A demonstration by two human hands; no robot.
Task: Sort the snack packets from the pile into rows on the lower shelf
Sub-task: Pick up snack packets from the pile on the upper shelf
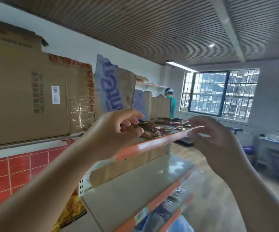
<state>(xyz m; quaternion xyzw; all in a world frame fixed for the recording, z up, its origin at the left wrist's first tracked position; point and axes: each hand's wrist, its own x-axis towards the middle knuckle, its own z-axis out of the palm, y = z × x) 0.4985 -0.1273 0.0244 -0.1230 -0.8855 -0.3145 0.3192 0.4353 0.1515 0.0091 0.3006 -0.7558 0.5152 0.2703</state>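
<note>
Sorting is seemingly just beginning: mid-frame, the left hand (pixel 112 133) is gripping packets (pixel 135 126) from the pile (pixel 162 128) on the upper shelf (pixel 152 144), the right hand (pixel 215 136) hovering slack and empty-looking, the lower shelf (pixel 135 185) showing no rows.

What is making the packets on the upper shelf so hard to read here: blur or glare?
Head view: mostly blur; the snack packets are soft and seen nearly edge-on, and the right hand is motion-blurred. Head view: glare streaks the orange shelf edge, and the wide lens stretches the frame's corners.
</note>
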